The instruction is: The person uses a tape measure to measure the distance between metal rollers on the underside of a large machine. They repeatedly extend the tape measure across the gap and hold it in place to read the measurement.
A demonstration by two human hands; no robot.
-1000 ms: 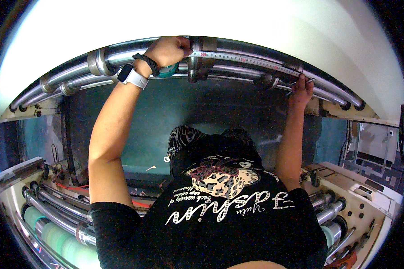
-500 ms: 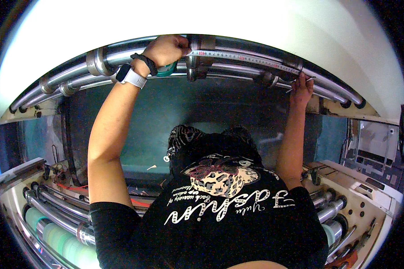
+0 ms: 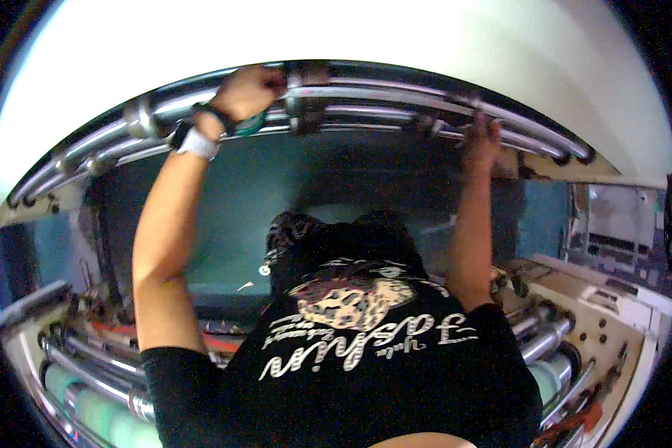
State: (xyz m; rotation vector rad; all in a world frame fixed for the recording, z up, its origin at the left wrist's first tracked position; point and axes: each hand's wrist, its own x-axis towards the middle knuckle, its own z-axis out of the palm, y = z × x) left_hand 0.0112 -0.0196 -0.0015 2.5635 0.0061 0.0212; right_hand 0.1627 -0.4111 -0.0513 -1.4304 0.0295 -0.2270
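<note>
**Tape still stretched along the upper rollers**

Little has shifted in the last second. The left hand (image 3: 250,89), top centre, still clasps a teal tape-measure case (image 3: 252,123) against the shiny steel roller bars (image 3: 396,93); its fingers curl shut around it. The right hand (image 3: 484,138), upper right, keeps pinching the yellowish tape end (image 3: 425,101) on the bar, so the measurement looks held steady.

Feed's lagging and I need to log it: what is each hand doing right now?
Left hand: closed in a fist at the upper metal bar; what it grips cannot be told.
Right hand: fingers up against the lower rod, grip unclear.
</note>
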